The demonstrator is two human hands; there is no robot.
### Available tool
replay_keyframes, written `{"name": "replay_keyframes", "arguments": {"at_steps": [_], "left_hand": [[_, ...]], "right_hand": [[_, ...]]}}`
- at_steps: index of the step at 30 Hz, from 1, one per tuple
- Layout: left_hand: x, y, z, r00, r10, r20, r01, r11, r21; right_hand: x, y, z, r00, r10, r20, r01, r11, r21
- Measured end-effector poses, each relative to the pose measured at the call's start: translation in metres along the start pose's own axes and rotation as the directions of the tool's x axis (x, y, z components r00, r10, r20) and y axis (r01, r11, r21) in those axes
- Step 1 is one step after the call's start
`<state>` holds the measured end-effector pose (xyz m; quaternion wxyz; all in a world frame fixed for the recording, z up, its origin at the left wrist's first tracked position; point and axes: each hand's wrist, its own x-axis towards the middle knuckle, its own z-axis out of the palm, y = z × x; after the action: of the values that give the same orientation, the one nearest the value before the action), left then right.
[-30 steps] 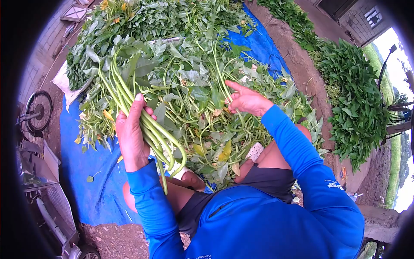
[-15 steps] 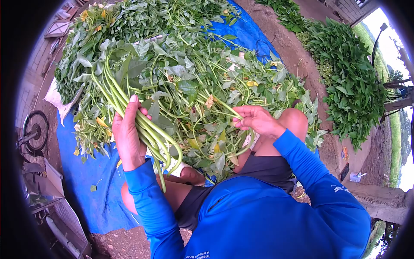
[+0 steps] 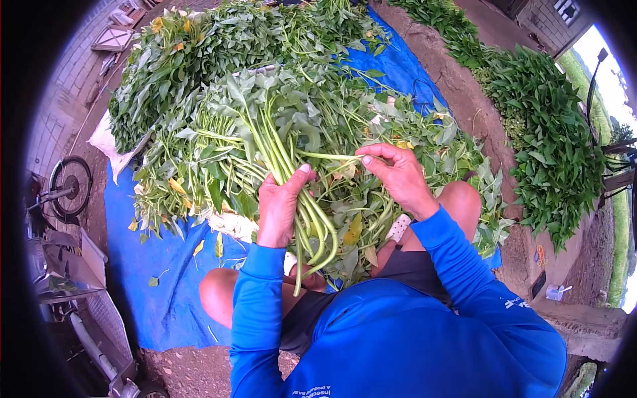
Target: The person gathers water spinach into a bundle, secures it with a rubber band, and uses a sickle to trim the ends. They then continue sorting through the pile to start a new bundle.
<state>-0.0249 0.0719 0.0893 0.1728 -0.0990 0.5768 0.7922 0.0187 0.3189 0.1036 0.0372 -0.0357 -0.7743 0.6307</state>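
My left hand (image 3: 280,207) is closed round a bunch of leafy green stems (image 3: 271,142) that look like water spinach. Their leaves point away from me, and the long bare ends curve down over my lap. Between the thumb and fingers of my right hand (image 3: 400,178) is pinched a single stem (image 3: 330,156), which runs left toward the bunch. Whether it touches the bunch is hard to make out. Under both hands lies a loose heap of the same greens (image 3: 385,199), with some yellowed leaves in it.
A dense pile of greens (image 3: 166,86) rises at the far left on a blue tarp (image 3: 166,285). More leafy bundles (image 3: 537,139) lie along the right side. A bicycle wheel (image 3: 71,189) stands at left, and a white cup (image 3: 555,292) sits at right.
My left hand has brought the bunch rightward, closer to my right hand. My right hand has risen slightly, and its stem now lies nearly level, toward the bunch.
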Motion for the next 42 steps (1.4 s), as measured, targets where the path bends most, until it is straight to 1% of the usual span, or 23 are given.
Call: {"name": "replay_keyframes", "arguments": {"at_steps": [3, 6, 7, 10, 11, 14, 15, 18, 20, 22, 23, 26, 28, 30, 31, 34, 35, 36, 37, 38, 39, 40, 42], "left_hand": [[0.013, -0.015, 0.002, 0.998, -0.05, -0.037, 0.046, 0.994, -0.102], [0.027, -0.02, 0.002, 0.998, -0.037, -0.053, 0.025, 0.976, -0.217], [0.029, -0.021, 0.002, 0.995, -0.021, -0.097, -0.002, 0.974, -0.228], [0.029, -0.018, 0.002, 0.99, -0.007, -0.14, -0.027, 0.972, -0.235], [0.029, -0.016, 0.003, 0.994, -0.032, -0.103, 0.003, 0.964, -0.265], [0.03, -0.009, 0.006, 0.994, -0.108, 0.01, 0.107, 0.962, -0.253], [0.032, -0.008, 0.009, 0.992, -0.115, 0.051, 0.124, 0.958, -0.26], [0.038, -0.015, 0.007, 0.99, -0.113, 0.078, 0.125, 0.979, -0.162], [0.037, -0.022, 0.008, 0.994, -0.108, 0.029, 0.111, 0.982, -0.151], [0.035, -0.025, 0.012, 0.996, -0.094, 0.0, 0.093, 0.983, -0.159], [0.035, -0.026, 0.014, 0.996, -0.085, -0.008, 0.083, 0.981, -0.174], [0.032, -0.026, 0.015, 0.998, -0.051, -0.033, 0.045, 0.986, -0.162], [0.03, -0.022, 0.017, 0.998, -0.022, -0.051, 0.017, 0.994, -0.106], [0.028, -0.025, 0.017, 0.997, 0.075, -0.031, -0.075, 0.997, -0.009], [0.027, -0.027, 0.018, 0.991, 0.13, -0.017, -0.129, 0.99, 0.051], [0.024, -0.03, 0.018, 0.967, 0.244, 0.076, -0.255, 0.945, 0.207], [0.023, -0.034, 0.018, 0.956, 0.276, 0.102, -0.293, 0.924, 0.244], [0.021, -0.033, 0.019, 0.942, 0.309, 0.131, -0.334, 0.901, 0.278], [0.019, -0.032, 0.02, 0.95, 0.291, 0.112, -0.311, 0.857, 0.412], [0.018, -0.03, 0.021, 0.955, 0.276, 0.11, -0.296, 0.844, 0.447], [0.018, -0.029, 0.021, 0.959, 0.262, 0.107, -0.28, 0.83, 0.482], [0.017, -0.029, 0.02, 0.964, 0.247, 0.101, -0.263, 0.815, 0.516], [0.022, -0.036, 0.016, 0.966, 0.241, 0.091, -0.256, 0.858, 0.446]], "right_hand": [[-0.008, -0.006, 0.011, 0.991, -0.117, -0.069, 0.112, 0.991, -0.07], [-0.018, -0.009, 0.023, 0.985, -0.079, -0.156, 0.085, 0.996, 0.029], [-0.016, -0.001, 0.029, 0.972, -0.114, -0.205, 0.139, 0.985, 0.107], [-0.018, -0.003, 0.029, 0.946, 0.007, -0.325, 0.087, 0.958, 0.275], [-0.019, 0.005, 0.024, 0.96, 0.016, -0.28, 0.06, 0.964, 0.259], [-0.024, 0.008, 0.023, 0.96, -0.27, -0.07, 0.26, 0.957, -0.132], [-0.027, 0.005, 0.025, 0.963, -0.27, 0.005, 0.267, 0.952, -0.151], [-0.026, -0.004, 0.025, 0.856, -0.503, 0.124, 0.514, 0.794, -0.326], [-0.031, -0.009, 0.028, 0.808, -0.589, -0.002, 0.543, 0.747, -0.384], [-0.032, -0.004, 0.027, 0.678, -0.725, -0.119, 0.588, 0.632, -0.505], [-0.031, -0.003, 0.025, 0.613, -0.783, -0.101, 0.63, 0.562, -0.535], [-0.048, -0.004, 0.026, 0.643, -0.762, -0.072, 0.614, 0.569, -0.547], [-0.051, -0.01, 0.026, 0.817, -0.576, -0.022, 0.497, 0.723, -0.48], [-0.049, -0.014, 0.024, 0.935, -0.344, 0.088, 0.347, 0.834, -0.428], [-0.049, -0.023, 0.02, 0.979, -0.107, 0.172, 0.168, 0.904, -0.394], [-0.043, -0.01, 0.023, 0.978, 0.017, 0.208, 0.072, 0.908, -0.412], [-0.041, 0.004, 0.027, 0.976, -0.132, 0.173, 0.2, 0.856, -0.476], [-0.039, 0.01, 0.031, 0.982, -0.16, 0.103, 0.19, 0.862, -0.471], [-0.037, 0.013, 0.036, 0.981, -0.19, 0.032, 0.183, 0.866, -0.466], [-0.035, 0.017, 0.039, 0.975, -0.22, -0.038, 0.178, 0.87, -0.46], [-0.034, 0.022, 0.041, 0.955, -0.292, -0.056, 0.24, 0.868, -0.434], [-0.036, 0.025, 0.04, 0.909, -0.414, -0.04, 0.351, 0.814, -0.463], [-0.042, 0.027, 0.039, 0.774, -0.633, 0.003, 0.546, 0.666, -0.509]]}}
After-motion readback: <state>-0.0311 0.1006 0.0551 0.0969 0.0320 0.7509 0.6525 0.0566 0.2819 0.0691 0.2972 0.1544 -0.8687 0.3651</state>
